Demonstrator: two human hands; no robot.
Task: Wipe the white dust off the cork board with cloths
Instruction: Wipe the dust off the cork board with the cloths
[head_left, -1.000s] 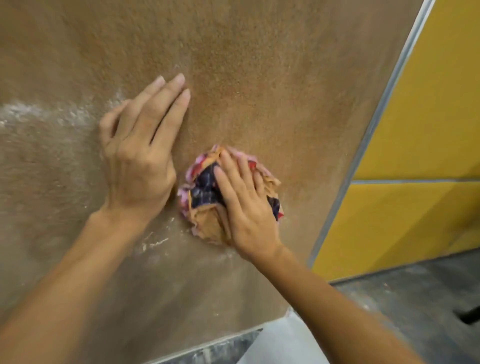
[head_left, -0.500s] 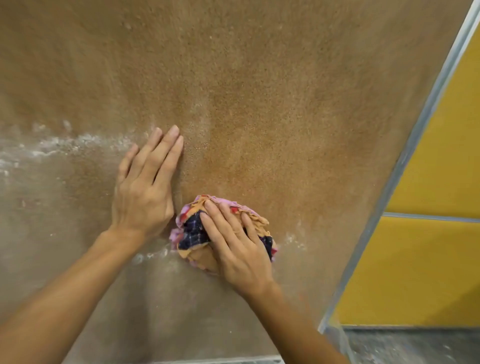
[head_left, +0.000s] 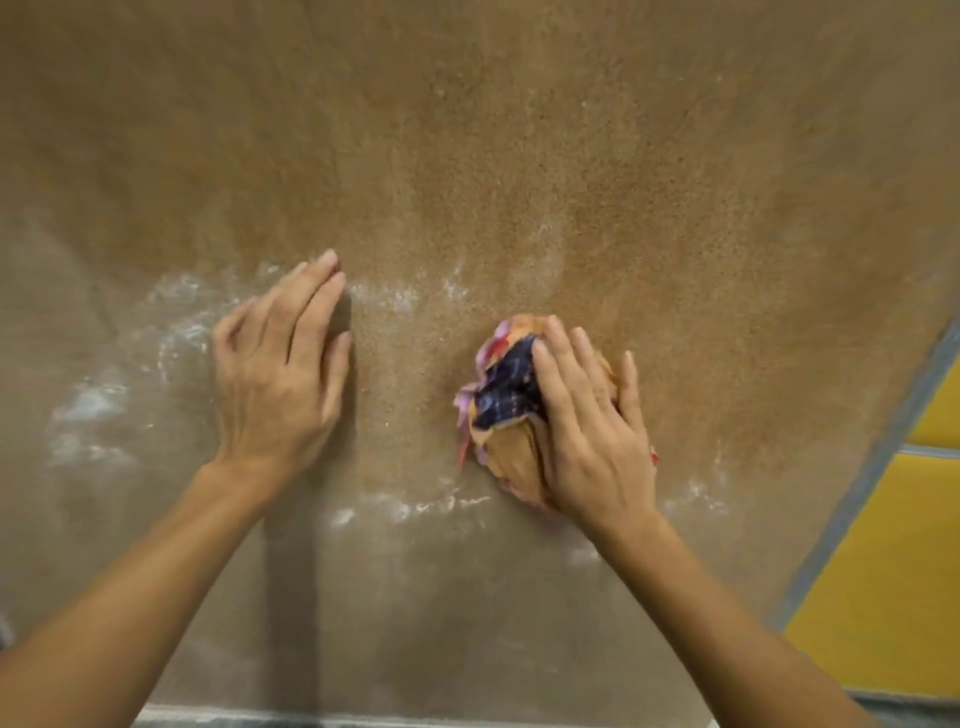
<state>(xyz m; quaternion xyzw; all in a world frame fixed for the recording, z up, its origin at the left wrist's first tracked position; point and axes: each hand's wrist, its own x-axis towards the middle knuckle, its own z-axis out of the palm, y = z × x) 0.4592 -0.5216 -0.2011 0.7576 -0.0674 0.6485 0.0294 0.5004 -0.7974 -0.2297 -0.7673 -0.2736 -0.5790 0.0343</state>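
A large brown cork board (head_left: 519, 156) fills the view. White dust (head_left: 171, 312) streaks its left side, and a thinner white line (head_left: 426, 506) runs below the hands. My right hand (head_left: 587, 431) presses a bunched multicoloured cloth (head_left: 501, 405) against the board, fingers spread over it and curling round its top. My left hand (head_left: 280, 364) lies flat on the board to the left of the cloth, fingers straight, holding nothing.
A grey metal frame (head_left: 872, 467) edges the board on the right, with a yellow wall panel (head_left: 893, 582) beyond it. The board's lower edge (head_left: 260, 714) shows at the bottom.
My right hand has moved the cloth to the right, away from my left hand. A gap of bare cork now lies between them. The camera view has shifted left.
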